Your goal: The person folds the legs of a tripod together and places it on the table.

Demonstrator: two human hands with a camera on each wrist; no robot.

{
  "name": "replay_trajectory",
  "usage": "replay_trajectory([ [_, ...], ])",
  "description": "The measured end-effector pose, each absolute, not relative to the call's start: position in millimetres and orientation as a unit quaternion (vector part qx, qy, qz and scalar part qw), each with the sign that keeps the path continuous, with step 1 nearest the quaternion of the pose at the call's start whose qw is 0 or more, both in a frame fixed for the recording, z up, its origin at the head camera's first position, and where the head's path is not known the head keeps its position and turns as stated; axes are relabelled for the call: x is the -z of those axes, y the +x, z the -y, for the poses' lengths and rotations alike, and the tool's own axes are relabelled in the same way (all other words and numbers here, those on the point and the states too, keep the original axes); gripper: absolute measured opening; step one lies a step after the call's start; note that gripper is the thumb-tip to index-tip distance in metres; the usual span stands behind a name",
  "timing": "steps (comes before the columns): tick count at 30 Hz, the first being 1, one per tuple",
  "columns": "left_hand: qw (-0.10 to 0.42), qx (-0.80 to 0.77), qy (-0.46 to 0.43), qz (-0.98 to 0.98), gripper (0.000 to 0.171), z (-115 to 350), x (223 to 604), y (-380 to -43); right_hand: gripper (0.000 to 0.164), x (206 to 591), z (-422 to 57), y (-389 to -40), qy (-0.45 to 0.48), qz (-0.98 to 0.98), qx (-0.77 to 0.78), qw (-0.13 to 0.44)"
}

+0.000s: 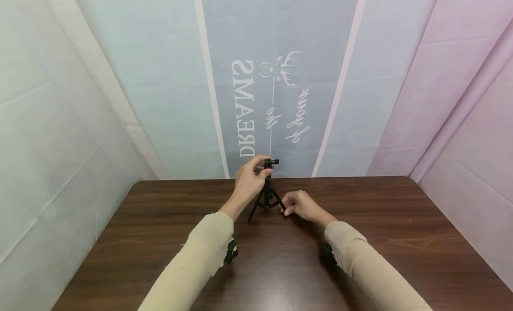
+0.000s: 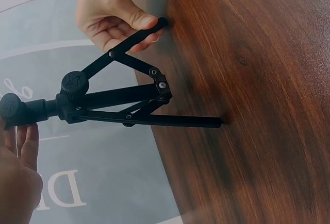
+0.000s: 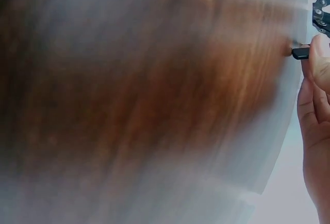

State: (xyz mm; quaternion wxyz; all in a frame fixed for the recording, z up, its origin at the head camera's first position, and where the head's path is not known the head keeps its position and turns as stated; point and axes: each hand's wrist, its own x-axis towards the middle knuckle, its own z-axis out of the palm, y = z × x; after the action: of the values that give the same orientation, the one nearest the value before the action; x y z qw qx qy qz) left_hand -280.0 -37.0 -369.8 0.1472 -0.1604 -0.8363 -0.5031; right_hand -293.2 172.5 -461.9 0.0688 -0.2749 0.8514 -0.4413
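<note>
A small black tripod [image 1: 268, 196] stands upright near the back of the table, its legs spread. My left hand [image 1: 249, 179] grips its upper part, just below the head, with thumb and fingers around it. Low on the right, my right hand [image 1: 299, 205] pinches one leg near its foot between thumb and fingers. The left wrist view shows the tripod's round knob [image 2: 75, 84], its hinged braces and the right hand [image 2: 116, 15] at the leg end. Only a leg tip [image 3: 300, 53] shows beside the right hand [image 3: 317, 87] in the right wrist view.
The dark wooden table [image 1: 256, 275] reaches back to a printed cloth backdrop [image 1: 280, 17] with mirrored lettering. Cloth walls stand to the left and right. Dark devices [image 1: 231, 251] are worn at both wrists.
</note>
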Motion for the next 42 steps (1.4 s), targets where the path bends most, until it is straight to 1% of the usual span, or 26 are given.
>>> replay_trajectory([
  [4,0.147,0.506,-0.160,0.835,0.022,35.3,370.1,-279.4,0.013,464.1,-172.1,-294.3,-0.302,-0.842,0.445,0.053],
  [14,0.144,0.505,-0.149,0.838,0.023,33.3,370.5,-279.5,0.013,462.5,-167.7,-295.6,-0.251,-0.859,0.441,0.067],
  [18,0.144,0.504,-0.146,0.839,0.023,33.4,370.3,-280.3,0.013,461.0,-166.1,-295.8,-0.247,-0.858,0.444,0.070],
  [28,0.129,0.519,-0.156,0.830,0.021,29.5,366.7,-276.3,0.017,461.1,-160.6,-295.9,-0.252,-0.852,0.455,0.054],
  [42,0.138,0.525,-0.136,0.829,0.019,28.5,367.1,-280.4,0.019,460.2,-156.1,-299.7,-0.241,-0.862,0.444,0.032],
])
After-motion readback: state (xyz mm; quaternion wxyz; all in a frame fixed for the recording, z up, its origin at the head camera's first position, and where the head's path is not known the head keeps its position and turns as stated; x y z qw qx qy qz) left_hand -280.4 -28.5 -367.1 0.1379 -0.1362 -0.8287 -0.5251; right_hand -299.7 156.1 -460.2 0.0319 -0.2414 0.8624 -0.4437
